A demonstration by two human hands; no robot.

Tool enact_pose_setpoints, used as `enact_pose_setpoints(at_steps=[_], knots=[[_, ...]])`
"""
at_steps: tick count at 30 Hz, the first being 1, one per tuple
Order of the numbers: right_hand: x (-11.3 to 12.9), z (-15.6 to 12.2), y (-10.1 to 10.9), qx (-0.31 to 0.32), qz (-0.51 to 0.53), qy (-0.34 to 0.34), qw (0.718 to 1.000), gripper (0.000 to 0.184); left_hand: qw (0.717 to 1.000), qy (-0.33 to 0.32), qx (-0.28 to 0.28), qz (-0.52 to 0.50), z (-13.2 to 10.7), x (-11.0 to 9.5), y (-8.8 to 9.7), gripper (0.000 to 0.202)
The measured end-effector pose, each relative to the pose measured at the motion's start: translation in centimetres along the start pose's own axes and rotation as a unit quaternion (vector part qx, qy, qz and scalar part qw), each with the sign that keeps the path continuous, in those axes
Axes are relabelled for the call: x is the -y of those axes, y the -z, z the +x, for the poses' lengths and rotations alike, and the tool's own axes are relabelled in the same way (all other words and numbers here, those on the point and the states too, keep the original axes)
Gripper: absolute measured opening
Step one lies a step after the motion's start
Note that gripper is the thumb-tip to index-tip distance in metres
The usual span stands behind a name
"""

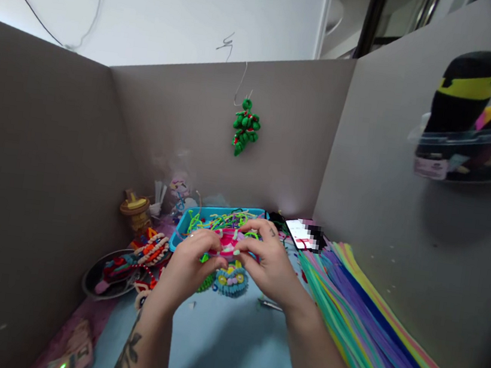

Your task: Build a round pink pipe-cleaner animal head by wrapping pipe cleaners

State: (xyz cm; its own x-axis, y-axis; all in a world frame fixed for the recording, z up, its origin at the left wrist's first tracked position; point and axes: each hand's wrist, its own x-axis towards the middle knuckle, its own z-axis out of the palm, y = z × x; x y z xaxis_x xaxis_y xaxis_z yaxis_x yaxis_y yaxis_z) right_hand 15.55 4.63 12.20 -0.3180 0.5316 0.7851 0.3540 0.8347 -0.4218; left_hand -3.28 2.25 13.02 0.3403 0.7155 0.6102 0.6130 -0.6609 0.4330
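Observation:
In front of me a pink round dish (229,240) with pale bits in it shows between my two hands. My left hand (196,257) has its fingers curled at the dish's left edge, thumb below. At the right edge, my right hand (266,264) bends its fingers and thumb against it. The fingertips partly cover the dish. Just under the hands lies a blue fuzzy owl figure (231,281) with yellow eyes. Beside it, a green fuzzy piece (205,283) is half hidden by my left hand.
Behind the hands stands a blue tray (182,224) of green stem pieces. A metal bowl (90,284) with crafted figures sits left. On the right lie a phone (298,233), scissors-like metal tool (270,304) and long coloured chenille stems (371,327). Grey partitions (182,115) enclose the table.

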Motion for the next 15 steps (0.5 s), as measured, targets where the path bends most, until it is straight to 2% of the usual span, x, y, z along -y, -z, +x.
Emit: enact_pose_setpoints(at_steps=[7, 10, 15], knots=[[0.10, -0.01, -0.20, 0.011, -0.003, -0.004, 1.000, 0.016, 1.000, 0.003, 0.002, 0.015, 0.12, -0.57, 0.17, 0.015], [0.25, 0.02, -0.35, 0.008, 0.003, -0.005, 1.000, 0.017, 1.000, -0.020, 0.002, 0.021, 0.18, -0.93, 0.08, 0.001], [0.53, 0.05, -0.44, 0.013, 0.026, -0.008, 1.000, 0.013, 0.998, -0.044, -0.020, 0.034, 0.19, -0.85, 0.03, 0.007]])
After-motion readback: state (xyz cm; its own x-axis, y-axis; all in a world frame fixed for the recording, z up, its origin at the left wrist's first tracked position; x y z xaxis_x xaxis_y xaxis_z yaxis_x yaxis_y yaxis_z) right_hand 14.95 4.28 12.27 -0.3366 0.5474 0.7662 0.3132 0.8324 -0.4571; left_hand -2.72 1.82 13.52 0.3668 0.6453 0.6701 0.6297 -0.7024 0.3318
